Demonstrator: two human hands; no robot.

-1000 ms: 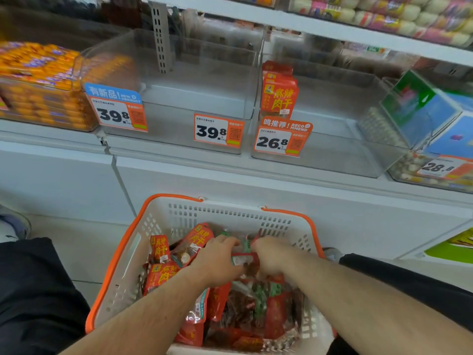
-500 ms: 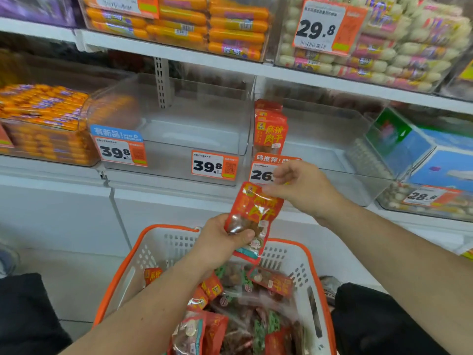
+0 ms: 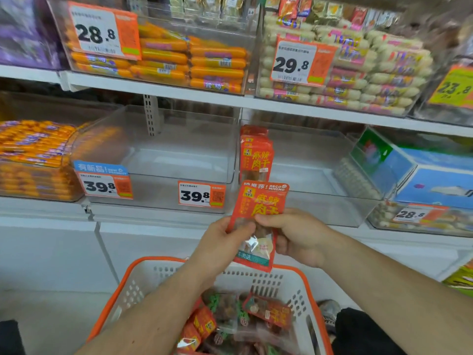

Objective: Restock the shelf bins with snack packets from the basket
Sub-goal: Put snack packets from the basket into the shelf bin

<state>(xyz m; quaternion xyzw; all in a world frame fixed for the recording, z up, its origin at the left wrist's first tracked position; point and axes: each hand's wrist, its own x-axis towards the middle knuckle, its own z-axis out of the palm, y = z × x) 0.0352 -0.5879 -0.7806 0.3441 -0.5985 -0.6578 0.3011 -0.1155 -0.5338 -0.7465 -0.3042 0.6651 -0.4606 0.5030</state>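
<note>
A red snack packet (image 3: 261, 201) with yellow characters is held upright in front of the shelf. My left hand (image 3: 222, 247) pinches its left edge and my right hand (image 3: 294, 234) grips its right side. Below them stands the white basket with an orange rim (image 3: 256, 280), holding several more red packets (image 3: 268, 311). Right behind the held packet is a clear shelf bin (image 3: 320, 175) with a few matching red packets (image 3: 256, 157) standing at its left end. Another clear bin (image 3: 166, 155) to its left holds nothing.
A full bin of orange sausages (image 3: 33, 155) sits at the far left, a blue and green box (image 3: 409, 170) at the right. The upper shelf (image 3: 179, 90) carries full bins close overhead. Orange price tags (image 3: 202, 194) hang on the bin fronts.
Both hands have lifted a red packet out of the basket to bin height. My right hand, which was at the price tag, now grips the packet's right side. The view tilted upward.
</note>
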